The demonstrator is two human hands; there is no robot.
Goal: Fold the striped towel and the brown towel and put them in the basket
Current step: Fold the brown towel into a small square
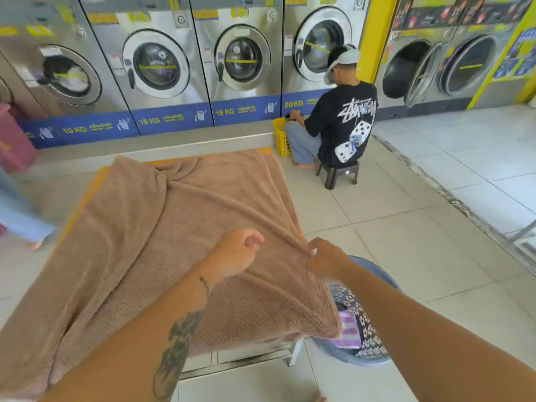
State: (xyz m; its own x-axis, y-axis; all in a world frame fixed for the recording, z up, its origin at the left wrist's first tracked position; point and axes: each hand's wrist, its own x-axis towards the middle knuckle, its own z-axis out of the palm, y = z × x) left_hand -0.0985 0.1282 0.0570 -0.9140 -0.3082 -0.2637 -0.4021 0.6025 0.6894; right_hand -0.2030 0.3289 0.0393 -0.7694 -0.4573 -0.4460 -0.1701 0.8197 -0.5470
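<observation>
The brown towel [150, 245] lies spread and wrinkled over an orange-topped table [103, 175], hanging over its near and right edges. My right hand [324, 258] pinches the towel's right edge and lifts it into a ridge. My left hand [237, 252] hovers just left of that ridge, fingers curled, with nothing in it that I can see. The blue-grey basket [374, 361] stands on the floor at the table's near right corner. Inside it I see a purple-striped towel [348, 329] beside a dark flower-patterned cloth [365, 320]. The brown towel's corner partly hides the basket.
A row of steel washing machines [156, 68] lines the far wall. A person in a black shirt [339, 120] sits on a small stool [338, 172] beside a yellow basket [281, 137]. Another person's legs [20, 216] pass at left, near a pink bin [14, 140].
</observation>
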